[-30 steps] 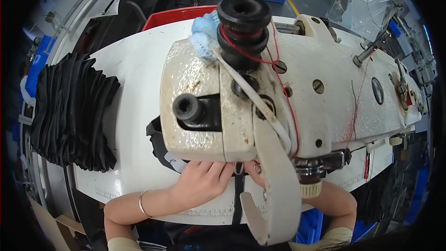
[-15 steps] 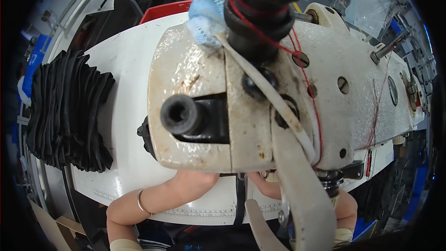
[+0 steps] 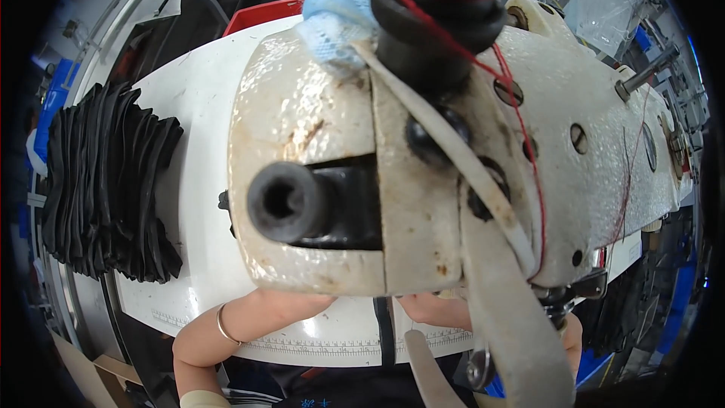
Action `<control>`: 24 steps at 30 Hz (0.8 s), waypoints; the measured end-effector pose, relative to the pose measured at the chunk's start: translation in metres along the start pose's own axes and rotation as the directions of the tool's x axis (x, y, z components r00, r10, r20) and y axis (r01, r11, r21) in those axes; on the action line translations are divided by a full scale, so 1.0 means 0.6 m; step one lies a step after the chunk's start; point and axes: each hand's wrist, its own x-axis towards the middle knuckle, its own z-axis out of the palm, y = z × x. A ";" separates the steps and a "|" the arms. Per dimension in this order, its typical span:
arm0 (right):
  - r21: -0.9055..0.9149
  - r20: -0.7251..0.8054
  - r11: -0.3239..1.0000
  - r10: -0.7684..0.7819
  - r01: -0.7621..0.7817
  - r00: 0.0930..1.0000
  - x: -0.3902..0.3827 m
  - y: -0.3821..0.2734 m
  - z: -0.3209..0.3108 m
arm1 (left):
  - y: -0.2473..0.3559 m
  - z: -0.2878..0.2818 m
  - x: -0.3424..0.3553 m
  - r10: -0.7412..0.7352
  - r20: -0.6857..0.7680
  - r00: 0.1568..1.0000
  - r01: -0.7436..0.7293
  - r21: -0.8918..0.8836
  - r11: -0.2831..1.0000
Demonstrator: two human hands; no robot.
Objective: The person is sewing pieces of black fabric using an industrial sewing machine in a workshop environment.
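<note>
A cream-coloured sewing machine head [image 3: 423, 257] fills the middle of the head view and covers the work spot beneath it. My left hand [image 3: 291, 304] reaches under its front edge from the left, with the fingers hidden. From the right comes my right hand [image 3: 434, 310], its fingers likewise out of sight behind the machine. Between the two hands a narrow black strap [image 3: 387, 332] runs toward me over the table's front edge. What either hand touches cannot be seen. A bit of black fabric [image 3: 225, 202] peeks out at the machine's left side.
A stack of folded black fabric pieces [image 3: 109, 181] lies on the left of the white table [image 3: 204, 272]. Red thread [image 3: 538, 181] runs down the machine from a dark knob. A pale lever [image 3: 513, 317] juts toward me. Behind stands a red bin [image 3: 264, 13].
The machine looks larger and closer as the view has shifted. Both hands are a little further under its front edge in the picture, and less black fabric shows at its left.
</note>
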 end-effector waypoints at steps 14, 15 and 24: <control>0.169 -0.139 0.981 -0.071 0.095 0.988 -0.022 -0.015 0.078 | 0.001 -0.002 0.001 -0.037 0.033 0.999 0.039 -0.074 0.996; 0.168 -0.155 0.982 -0.058 0.085 0.986 -0.019 -0.016 0.073 | 0.001 -0.002 0.002 -0.040 0.035 0.999 0.042 -0.078 0.996; -0.425 0.401 0.765 -0.320 0.484 0.858 0.000 -0.003 -0.025 | 0.008 0.001 0.002 -0.076 0.061 0.995 0.083 -0.116 0.990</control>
